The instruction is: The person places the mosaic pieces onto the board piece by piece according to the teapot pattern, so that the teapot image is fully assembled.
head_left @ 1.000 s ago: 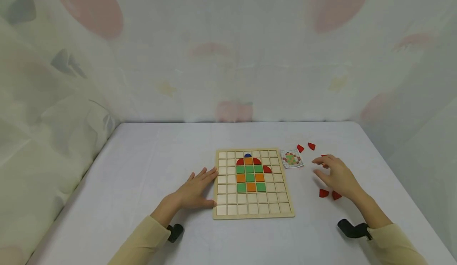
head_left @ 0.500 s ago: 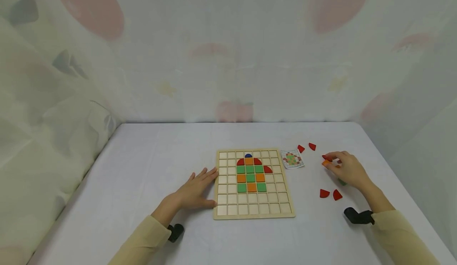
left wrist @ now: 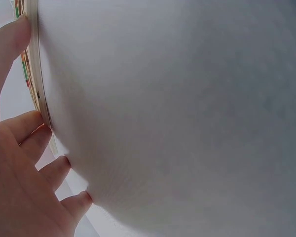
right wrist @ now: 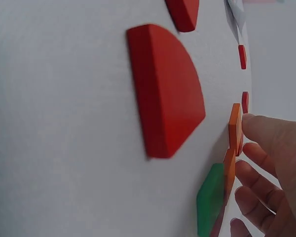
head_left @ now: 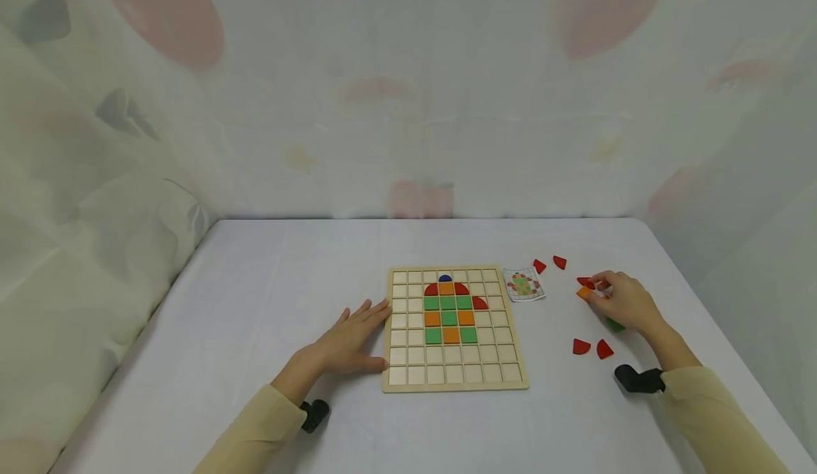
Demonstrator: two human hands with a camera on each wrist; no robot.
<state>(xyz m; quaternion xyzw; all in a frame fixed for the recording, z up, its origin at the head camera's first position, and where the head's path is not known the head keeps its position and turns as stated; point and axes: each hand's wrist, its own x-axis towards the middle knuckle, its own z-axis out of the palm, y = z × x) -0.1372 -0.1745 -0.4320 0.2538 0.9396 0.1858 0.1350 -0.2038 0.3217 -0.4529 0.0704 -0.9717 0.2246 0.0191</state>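
Note:
A wooden grid board lies on the table, with green, orange, red and blue pieces set in its middle and upper squares. My left hand rests spread at its left edge; in the left wrist view the thumb lies against the board's side. At the right, my right hand reaches over a cluster of loose pieces, fingers bent. Its thumb tip is right at an orange tile, and the index finger is beside a red quarter-circle piece. I cannot tell whether the fingers pinch either. A green tile lies under the hand.
A small printed pattern card lies at the board's upper right. Two red quarter-circle pieces sit behind the right hand, and two more, one a red piece, lie in front of it. Patterned cloth hangs behind and at the sides.
The right hand has moved right and lowered its fingertips to the loose pieces, then shifted slightly, showing more of the red piece. The left hand has stayed at the board's edge.

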